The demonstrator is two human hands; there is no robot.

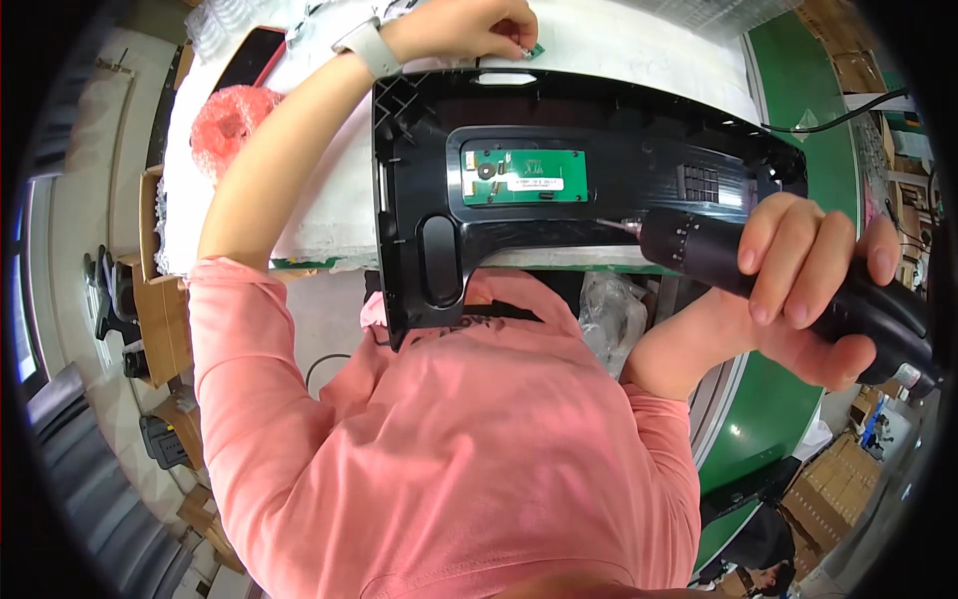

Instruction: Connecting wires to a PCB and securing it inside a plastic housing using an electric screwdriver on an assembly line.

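My right hand (798,265) is wrapped round a black electric screwdriver (689,250), whose thin metal bit points left over the front part of a black plastic housing (619,140). The housing lies with its ribbed inner side up at the table's near edge. Set in its recess is a green circuit board (559,180) with a white label. Beyond the far edge of the housing, my left hand (464,30) is closed, its fingertips pinching a small green circuit board (537,50). What else those fingers cover is hidden.
On the white-covered table (329,215), a roll of pink bubble wrap (225,125) and a black-and-red flat object (254,60) lie left. Clear plastic packaging (699,15) stands at the back. A green surface (798,90) runs along the right; another person (763,549) is at lower right.
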